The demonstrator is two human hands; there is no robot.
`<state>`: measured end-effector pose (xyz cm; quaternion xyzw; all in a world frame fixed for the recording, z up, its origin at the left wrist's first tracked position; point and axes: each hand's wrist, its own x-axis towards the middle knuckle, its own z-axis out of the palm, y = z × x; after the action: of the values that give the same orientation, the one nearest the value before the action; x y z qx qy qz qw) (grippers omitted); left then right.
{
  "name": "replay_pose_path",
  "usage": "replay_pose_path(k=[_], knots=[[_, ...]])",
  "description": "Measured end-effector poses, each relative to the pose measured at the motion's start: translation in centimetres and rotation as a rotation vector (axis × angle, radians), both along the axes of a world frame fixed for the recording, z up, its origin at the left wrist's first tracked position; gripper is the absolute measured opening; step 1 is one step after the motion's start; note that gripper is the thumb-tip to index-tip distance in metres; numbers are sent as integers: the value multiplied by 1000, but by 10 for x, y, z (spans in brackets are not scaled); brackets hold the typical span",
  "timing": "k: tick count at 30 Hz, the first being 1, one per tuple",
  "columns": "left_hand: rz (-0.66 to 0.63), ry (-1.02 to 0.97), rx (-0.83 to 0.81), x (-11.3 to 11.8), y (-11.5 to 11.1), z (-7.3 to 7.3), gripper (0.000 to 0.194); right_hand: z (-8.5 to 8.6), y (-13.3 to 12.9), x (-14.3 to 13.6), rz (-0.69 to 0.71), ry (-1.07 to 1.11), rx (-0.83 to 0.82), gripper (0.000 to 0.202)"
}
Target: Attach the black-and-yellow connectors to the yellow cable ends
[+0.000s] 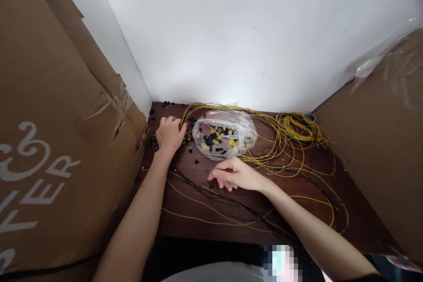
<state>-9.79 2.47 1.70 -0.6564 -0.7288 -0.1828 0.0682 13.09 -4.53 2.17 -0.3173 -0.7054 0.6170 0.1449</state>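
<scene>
My left hand (170,133) is at the left of the brown table, its fingers closed round the end of a bundle of yellow and black wires (211,106). The bundle arches behind a clear plastic bag (201,150) of small black and yellow connector pieces (216,134). In front of the bag hovers my right hand (234,175), palm inward, fingers loosely bent and apart with nothing seen in them. Beneath it, black wires (191,183) run across the table, with a small black piece (212,187) near the fingertips.
A coil of yellow wire (297,128) lies at the back right. Loose black pieces (168,104) are scattered at the back left. Cardboard (66,119) walls the left side, more cardboard (380,110) the right, and a white wall (231,44) the back. Single yellow wires (198,219) trail along the front.
</scene>
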Motion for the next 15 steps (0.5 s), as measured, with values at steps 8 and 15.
replay_pose_path(k=[8,15], knots=[[0,-20,34,1,0,-1,33,6,-13,-8,26,-138,681,27],[-23,-107,141,5,-4,7,40,2,-19,-10,78,-251,855,24]])
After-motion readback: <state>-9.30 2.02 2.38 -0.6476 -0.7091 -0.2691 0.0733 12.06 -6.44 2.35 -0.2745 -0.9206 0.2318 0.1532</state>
